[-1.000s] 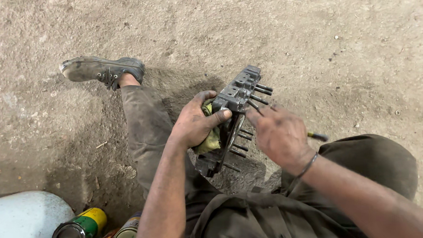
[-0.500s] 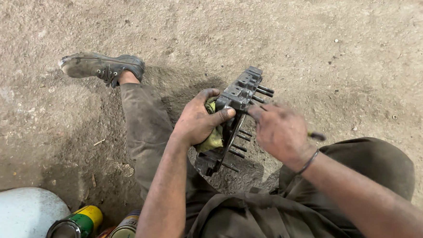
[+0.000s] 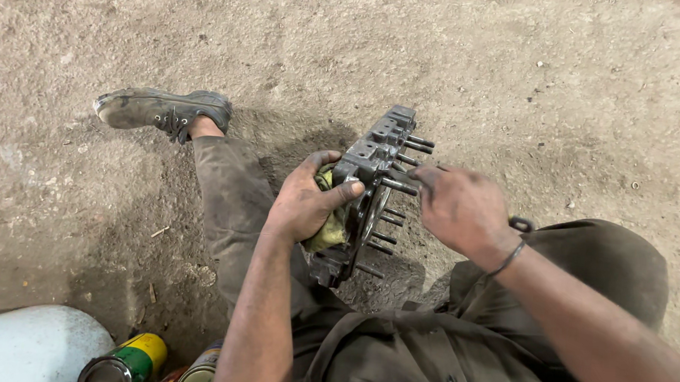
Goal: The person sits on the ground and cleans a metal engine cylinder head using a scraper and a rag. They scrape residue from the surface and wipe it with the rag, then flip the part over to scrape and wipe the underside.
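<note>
Since the earlier frame, the right hand [image 3: 463, 209] has slid closer along the studs, its fingers now loosely curled with the fingertips touching one of the dark steel studs [image 3: 398, 186]; the left hand [image 3: 308, 201] stays clamped. That left hand wraps the greasy cast-metal engine block piece [image 3: 367, 188] together with a yellow rag [image 3: 329, 228], thumb over the edge. The casting stands on edge between the knees, its lower end resting on the dirt floor [image 3: 517, 68]. It looks heavy, rigid and oily, so probably slippery; the thick body edge seems the surest hold, not the studs.
</note>
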